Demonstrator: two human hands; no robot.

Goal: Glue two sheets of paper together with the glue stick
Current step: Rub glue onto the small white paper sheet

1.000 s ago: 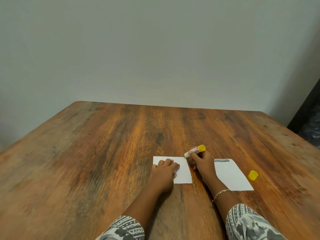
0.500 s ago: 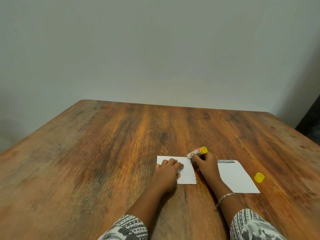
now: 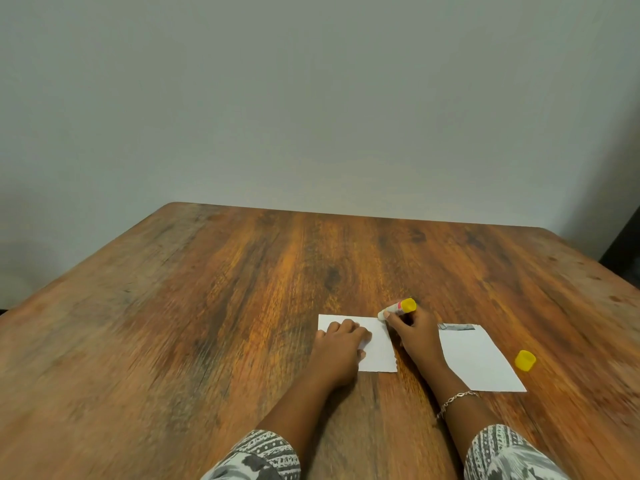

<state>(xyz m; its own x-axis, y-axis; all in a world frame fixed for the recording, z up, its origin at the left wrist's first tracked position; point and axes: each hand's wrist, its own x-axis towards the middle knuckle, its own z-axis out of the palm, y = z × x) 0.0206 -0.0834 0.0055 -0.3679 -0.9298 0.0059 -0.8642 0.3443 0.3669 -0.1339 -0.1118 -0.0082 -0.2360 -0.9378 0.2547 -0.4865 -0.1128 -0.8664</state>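
Observation:
A small white sheet of paper lies flat on the wooden table. My left hand rests on it with fingers spread flat, pressing it down. My right hand grips the glue stick, a white tube with a yellow end, tilted so its tip touches the sheet's far right corner. A second white sheet with a dark strip at its far edge lies just right of my right wrist. The yellow cap stands on the table beyond that sheet.
The table's far edge meets a plain grey wall. A dark object stands past the table's right corner. Bare wood stretches to the left and behind the papers.
The view has shifted slightly, so hands and papers sit a little further right and up. The glue stick stays at the sheet's far right corner; my left hand keeps pressing the sheet.

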